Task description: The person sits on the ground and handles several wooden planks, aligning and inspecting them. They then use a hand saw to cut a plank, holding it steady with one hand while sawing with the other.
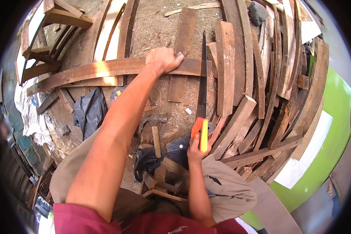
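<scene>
My left hand is closed over a long wooden plank, pressing on it with the thumb toward its right end. Crosswise beneath that plank lies a shorter board on the dirt ground. In my right hand is a handsaw, gripped by its orange and yellow handle. Its dark blade points away from me and crosses the plank near the right end, to the right of my left hand. How deep the teeth sit in the wood cannot be made out.
A claw hammer stands near my knees beside black plastic. Many old planks are piled at the right, by a green panel. A wooden frame stands far left; a black bag lies nearer.
</scene>
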A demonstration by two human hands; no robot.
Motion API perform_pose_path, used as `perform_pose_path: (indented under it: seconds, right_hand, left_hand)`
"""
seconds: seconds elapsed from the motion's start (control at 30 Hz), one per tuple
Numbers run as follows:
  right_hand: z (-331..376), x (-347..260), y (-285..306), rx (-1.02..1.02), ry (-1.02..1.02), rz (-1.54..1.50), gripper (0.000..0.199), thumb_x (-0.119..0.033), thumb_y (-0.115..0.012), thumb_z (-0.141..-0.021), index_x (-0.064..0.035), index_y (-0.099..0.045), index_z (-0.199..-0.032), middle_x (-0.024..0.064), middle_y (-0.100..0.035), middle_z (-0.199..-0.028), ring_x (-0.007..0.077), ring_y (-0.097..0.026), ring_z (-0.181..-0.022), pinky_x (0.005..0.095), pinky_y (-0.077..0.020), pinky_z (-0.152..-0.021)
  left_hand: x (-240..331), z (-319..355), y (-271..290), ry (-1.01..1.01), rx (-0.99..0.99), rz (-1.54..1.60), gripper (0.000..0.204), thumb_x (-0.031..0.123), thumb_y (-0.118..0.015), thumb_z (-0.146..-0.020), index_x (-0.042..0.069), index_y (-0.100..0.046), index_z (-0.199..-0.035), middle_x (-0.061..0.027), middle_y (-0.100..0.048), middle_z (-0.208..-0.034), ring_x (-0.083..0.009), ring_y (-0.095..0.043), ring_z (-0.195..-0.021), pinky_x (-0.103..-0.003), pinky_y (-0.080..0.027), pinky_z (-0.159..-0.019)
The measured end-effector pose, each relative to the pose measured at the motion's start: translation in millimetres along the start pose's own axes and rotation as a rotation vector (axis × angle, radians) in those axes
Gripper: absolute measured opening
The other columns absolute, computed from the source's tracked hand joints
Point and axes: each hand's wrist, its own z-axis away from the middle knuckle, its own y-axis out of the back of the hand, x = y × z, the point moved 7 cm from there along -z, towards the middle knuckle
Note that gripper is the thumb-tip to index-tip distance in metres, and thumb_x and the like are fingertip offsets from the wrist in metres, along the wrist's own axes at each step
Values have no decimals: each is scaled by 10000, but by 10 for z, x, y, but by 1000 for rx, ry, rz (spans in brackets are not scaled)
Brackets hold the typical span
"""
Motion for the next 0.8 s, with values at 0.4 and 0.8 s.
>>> perform_pose_path:
  seconds: [0.4, 0.8]
  right_hand:
    - [-1079, -615, -597, 13, 67, 32, 215, -72, -658, -925, 33, -602, -746, 35, -506, -553, 97, -468, -525, 331, -372, -482]
    - [-1257, -723, -532, -4, -48, -23, 264, -90, -644, -950, 37, -601, -722, 17, -535, -579, 73, -468, -536, 316, -356, -478]
  left_hand:
    - [48, -43, 41, -16, 21, 16, 657, 594, -464, -957, 20, -771, -1042, -214, -742, -1093, -361, -704, -1064, -464, -545, -950]
    - [85, -78, 40, -18, -24, -12, 675, 585, -419, -969, 15, -755, -1105, -216, -727, -1151, -363, -683, -1120, -472, -530, -977]
